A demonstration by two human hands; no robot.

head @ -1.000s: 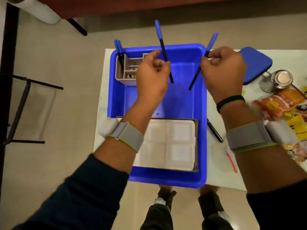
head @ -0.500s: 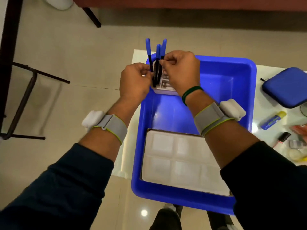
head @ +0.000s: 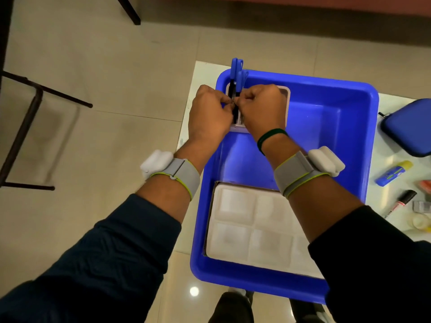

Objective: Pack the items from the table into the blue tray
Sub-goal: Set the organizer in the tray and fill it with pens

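Both fists meeting over the far left corner of the blue tray (head: 326, 141), knuckles nearly touching. Left hand (head: 210, 115) curled narrow, fingertips pinched on the black barrels of the blue-capped pens (head: 236, 89); right hand (head: 261, 108) likewise curled tight, thumb and forefinger closed on the same bunch from the other side. Pens upright between the two hands, blue caps poking out beyond the knuckles, lower ends down in the pale pen holder (head: 286, 99) that sits under and just past the right hand, inside the tray's far left corner. Nearer than both wrists, flat on the tray floor, a white compartment tray (head: 251, 231), partly hidden by the right forearm. Out to the right of the right wrist, on the white table (head: 394, 141): a blue zip case (head: 408, 129), a blue and yellow glue stick (head: 393, 172), a black-capped marker (head: 400, 202), and a few smaller items too blurred to tell. Grey straps with white modules on both wrists, a green band on the right.
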